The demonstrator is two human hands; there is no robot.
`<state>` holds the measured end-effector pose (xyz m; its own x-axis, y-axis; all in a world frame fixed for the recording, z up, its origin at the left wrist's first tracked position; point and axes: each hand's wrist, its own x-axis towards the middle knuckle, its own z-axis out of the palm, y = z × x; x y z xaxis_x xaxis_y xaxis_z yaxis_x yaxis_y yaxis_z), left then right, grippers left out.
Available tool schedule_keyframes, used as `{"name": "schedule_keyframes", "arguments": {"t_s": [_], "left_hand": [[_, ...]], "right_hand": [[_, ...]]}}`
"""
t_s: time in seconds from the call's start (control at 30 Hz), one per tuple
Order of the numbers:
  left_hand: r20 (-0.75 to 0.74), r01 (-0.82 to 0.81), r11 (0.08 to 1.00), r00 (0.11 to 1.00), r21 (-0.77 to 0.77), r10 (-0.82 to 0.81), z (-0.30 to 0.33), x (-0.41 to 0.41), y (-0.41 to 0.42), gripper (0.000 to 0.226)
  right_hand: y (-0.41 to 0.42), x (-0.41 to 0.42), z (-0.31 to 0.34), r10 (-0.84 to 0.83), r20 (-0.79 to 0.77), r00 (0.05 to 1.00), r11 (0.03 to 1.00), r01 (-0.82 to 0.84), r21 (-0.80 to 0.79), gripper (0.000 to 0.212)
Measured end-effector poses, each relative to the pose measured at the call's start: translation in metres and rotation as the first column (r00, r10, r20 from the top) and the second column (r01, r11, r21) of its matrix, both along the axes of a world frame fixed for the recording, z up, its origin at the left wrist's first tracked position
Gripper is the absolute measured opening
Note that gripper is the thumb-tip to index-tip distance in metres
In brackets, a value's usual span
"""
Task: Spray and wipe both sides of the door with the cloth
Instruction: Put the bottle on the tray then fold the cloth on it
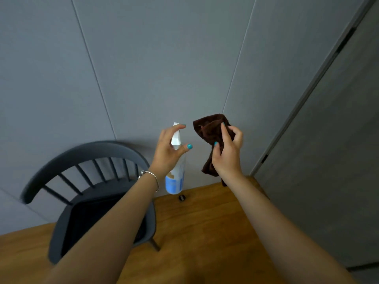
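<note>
My left hand [167, 152] grips a spray bottle [176, 175] with a white nozzle and a blue and white label, held upright in front of the grey wall. A forefinger lies over the nozzle top. My right hand [227, 154] holds a dark brown cloth [209, 128], bunched, with one end hanging below the wrist. The grey door [328, 140] stands at the right, seen at a slant, its frame running up to the top right. Both hands are raised side by side, a little apart, left of the door.
A dark grey spindle-back chair [88, 181] stands at the lower left against the panelled grey wall [164, 58]. The floor [205, 222] is wood. A small round door stop [182, 197] sits on the floor near the wall.
</note>
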<state>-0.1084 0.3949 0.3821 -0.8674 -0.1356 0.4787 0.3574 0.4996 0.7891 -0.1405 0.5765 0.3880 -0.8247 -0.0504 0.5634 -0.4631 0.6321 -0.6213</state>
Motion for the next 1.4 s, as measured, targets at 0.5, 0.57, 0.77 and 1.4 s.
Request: {"name": "schedule_keyframes", "arguments": {"t_s": [0.5,0.57,0.77,1.4], "left_hand": [[0.120,-0.352,0.936,0.929,-0.012,0.351,-0.051,0.124,-0.139,0.043],[0.149,-0.372,0.928,0.917,-0.014,0.370,-0.059,0.140,-0.169,0.042],[0.233,-0.374,0.927,0.899,-0.026,0.370,-0.086,0.173,-0.254,0.042],[0.446,-0.163,0.975,0.869,-0.148,0.213,-0.254,0.141,-0.356,0.061]], "right_hand": [[-0.118,0.081,-0.077,0.291,0.134,0.947,0.950,-0.303,0.081,0.065],[-0.146,0.096,-0.088,0.302,0.178,0.937,0.946,-0.317,0.067,0.063],[-0.222,0.135,-0.123,0.295,0.309,0.904,0.949,-0.315,0.017,0.060],[-0.347,0.113,-0.256,0.186,0.592,0.784,0.978,-0.092,-0.185,0.058]]}}
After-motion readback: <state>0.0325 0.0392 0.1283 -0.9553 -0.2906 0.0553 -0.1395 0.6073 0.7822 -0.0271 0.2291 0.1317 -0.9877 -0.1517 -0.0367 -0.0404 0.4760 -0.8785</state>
